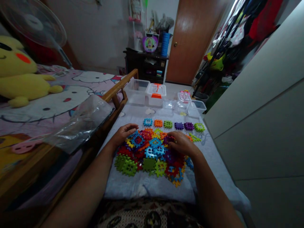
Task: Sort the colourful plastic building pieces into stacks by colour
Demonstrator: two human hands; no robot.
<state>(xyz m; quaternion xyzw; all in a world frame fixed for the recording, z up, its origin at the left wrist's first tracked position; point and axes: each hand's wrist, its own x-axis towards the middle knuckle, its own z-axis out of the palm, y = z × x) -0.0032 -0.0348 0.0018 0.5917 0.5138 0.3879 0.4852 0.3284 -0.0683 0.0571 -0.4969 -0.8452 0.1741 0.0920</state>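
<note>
A heap of colourful waffle-shaped plastic tiles (152, 155) lies on a grey cloth (142, 183) in front of me. My left hand (124, 133) rests on the heap's left edge, fingers curled over a blue tile. My right hand (181, 144) lies on the heap's right side, fingers bent down among purple and red tiles. Beyond the heap, a row of single tiles (173, 125) is laid out: blue, orange, green, two purple, light green.
Clear plastic boxes (136, 90), one with an orange latch (156, 94), stand at the cloth's far end. A bed with a wooden rail (118, 87), a crumpled plastic bag (83, 123) and a yellow plush toy (21, 76) is on the left. White cupboard doors (261, 110) rise on the right.
</note>
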